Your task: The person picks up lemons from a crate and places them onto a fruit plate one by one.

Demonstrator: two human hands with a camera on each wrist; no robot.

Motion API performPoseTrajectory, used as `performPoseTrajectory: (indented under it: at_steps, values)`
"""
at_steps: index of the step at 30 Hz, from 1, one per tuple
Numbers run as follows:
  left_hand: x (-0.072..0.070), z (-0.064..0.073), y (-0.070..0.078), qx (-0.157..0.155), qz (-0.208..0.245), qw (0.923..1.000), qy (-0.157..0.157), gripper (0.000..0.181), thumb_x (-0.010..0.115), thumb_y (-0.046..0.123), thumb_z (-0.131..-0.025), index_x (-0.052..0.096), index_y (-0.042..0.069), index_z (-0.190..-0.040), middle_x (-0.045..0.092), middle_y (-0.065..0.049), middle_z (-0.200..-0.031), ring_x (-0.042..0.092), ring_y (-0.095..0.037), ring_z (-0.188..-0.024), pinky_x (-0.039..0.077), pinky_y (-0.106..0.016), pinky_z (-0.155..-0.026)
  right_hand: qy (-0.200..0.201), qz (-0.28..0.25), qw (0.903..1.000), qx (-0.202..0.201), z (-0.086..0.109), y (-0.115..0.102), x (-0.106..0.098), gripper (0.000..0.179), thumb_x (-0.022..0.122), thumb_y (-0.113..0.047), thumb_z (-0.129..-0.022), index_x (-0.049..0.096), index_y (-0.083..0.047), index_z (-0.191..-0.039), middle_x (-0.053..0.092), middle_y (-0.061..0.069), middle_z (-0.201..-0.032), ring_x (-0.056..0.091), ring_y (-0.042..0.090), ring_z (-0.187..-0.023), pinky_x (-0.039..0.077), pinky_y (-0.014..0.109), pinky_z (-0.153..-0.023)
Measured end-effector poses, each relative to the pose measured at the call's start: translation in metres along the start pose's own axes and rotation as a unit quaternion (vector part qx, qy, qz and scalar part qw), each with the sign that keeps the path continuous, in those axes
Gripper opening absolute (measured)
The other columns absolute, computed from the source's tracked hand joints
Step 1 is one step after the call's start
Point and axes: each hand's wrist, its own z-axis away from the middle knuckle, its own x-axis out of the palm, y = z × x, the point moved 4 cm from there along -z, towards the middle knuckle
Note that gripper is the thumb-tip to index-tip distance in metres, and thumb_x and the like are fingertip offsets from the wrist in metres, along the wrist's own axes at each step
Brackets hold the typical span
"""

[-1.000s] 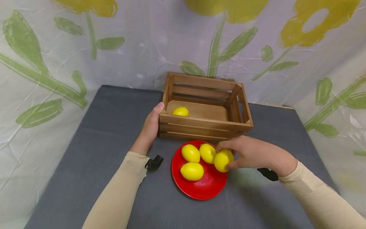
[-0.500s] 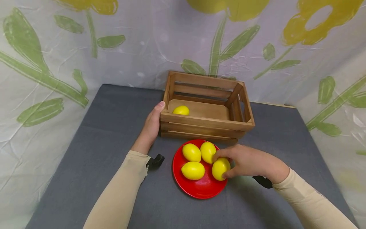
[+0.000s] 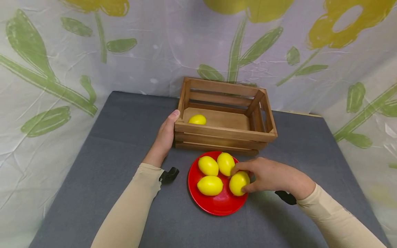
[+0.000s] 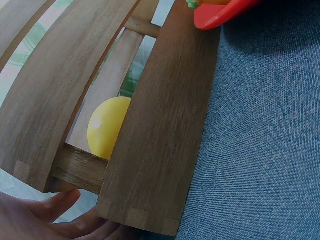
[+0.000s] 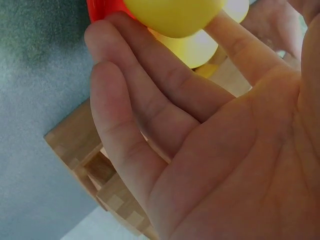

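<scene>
My right hand (image 3: 273, 175) holds a lemon (image 3: 239, 183) between thumb and index finger at the right side of a red plate (image 3: 218, 206). In the right wrist view the other fingers (image 5: 115, 100) extend past the lemon (image 5: 175, 12). Three more lemons lie on the plate, one of them (image 3: 225, 164) by the index fingertip. My left hand (image 3: 163, 137) rests against the left end of a wooden slatted crate (image 3: 223, 132), thumb by its upper front corner. Inside the crate lies another lemon (image 3: 197, 120), also visible between the slats in the left wrist view.
A dark grey cloth (image 3: 118, 148) covers the table. The crate stands directly behind the plate, near the table's back edge. A pale curtain (image 3: 149, 44) printed with flowers hangs behind and on both sides.
My right hand has moved with its lemon a little nearer and left, down at the plate's right part. Over the last half second it has barely moved. My left hand stays at the crate.
</scene>
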Motion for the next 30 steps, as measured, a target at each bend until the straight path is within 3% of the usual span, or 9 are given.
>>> performPoseTrajectory:
  at_steps: [6,9,15,20,27,30]
  values:
    - [-0.001,0.0,0.003,-0.001,0.0,1.0,0.002,0.087,0.037,0.067,-0.104,0.029,0.013,-0.172,0.029,-0.007,-0.178,0.028,-0.024,-0.163,0.016,-0.052,-0.137,0.009,0.0,1.0,-0.002,0.002,-0.001,-0.008,0.045,0.087,-0.034,-0.091,0.07,-0.032,-0.132,0.073,-0.011,-0.124,0.068,0.019,-0.105,0.062,0.043,-0.093]
    - [-0.001,0.001,0.005,0.0,-0.001,1.0,0.002,0.087,0.038,0.068,-0.104,0.031,0.014,-0.171,0.031,-0.007,-0.177,0.031,-0.025,-0.16,0.019,-0.053,-0.136,0.009,0.01,0.9999,0.008,0.002,-0.003,-0.012,0.044,0.087,-0.034,-0.092,0.07,-0.033,-0.132,0.072,-0.012,-0.125,0.067,0.02,-0.106,0.061,0.042,-0.092]
    - [-0.001,0.001,0.005,0.0,-0.009,1.0,0.001,0.088,0.036,0.066,-0.105,0.027,0.011,-0.172,0.026,-0.007,-0.179,0.025,-0.025,-0.165,0.014,-0.053,-0.138,0.018,0.057,0.998,0.022,0.003,-0.016,-0.037,0.044,0.086,-0.036,-0.092,0.07,-0.031,-0.133,0.073,-0.009,-0.125,0.068,0.021,-0.11,0.06,0.036,-0.086]
    - [-0.002,0.001,0.002,0.004,-0.009,0.9999,0.001,0.088,0.036,0.065,-0.105,0.027,0.009,-0.172,0.025,-0.007,-0.18,0.024,-0.025,-0.166,0.013,-0.053,-0.138,0.033,0.09,0.9954,0.002,0.001,-0.034,-0.063,0.042,0.085,-0.039,-0.094,0.07,-0.031,-0.132,0.074,-0.007,-0.127,0.07,0.02,-0.112,0.062,0.041,-0.092]
    - [0.001,0.0,0.0,-0.004,-0.001,1.0,0.0,0.09,0.038,0.067,-0.104,0.028,0.009,-0.172,0.026,-0.009,-0.179,0.025,-0.026,-0.165,0.015,-0.054,-0.137,0.043,0.109,0.9921,-0.046,-0.007,-0.058,-0.095,0.035,0.081,-0.032,-0.097,0.072,-0.025,-0.131,0.075,-0.01,-0.109,0.068,0.013,-0.097,0.061,0.035,-0.084]
    - [0.0,0.0,0.0,-0.011,-0.003,0.9999,0.002,0.089,0.038,0.067,-0.104,0.029,0.01,-0.172,0.026,-0.008,-0.179,0.024,-0.026,-0.166,0.014,-0.054,-0.137,0.07,0.125,0.9867,-0.078,-0.01,-0.068,-0.112,0.032,0.081,-0.029,-0.098,0.073,-0.025,-0.129,0.075,-0.011,-0.104,0.067,0.009,-0.093,0.06,0.035,-0.084]
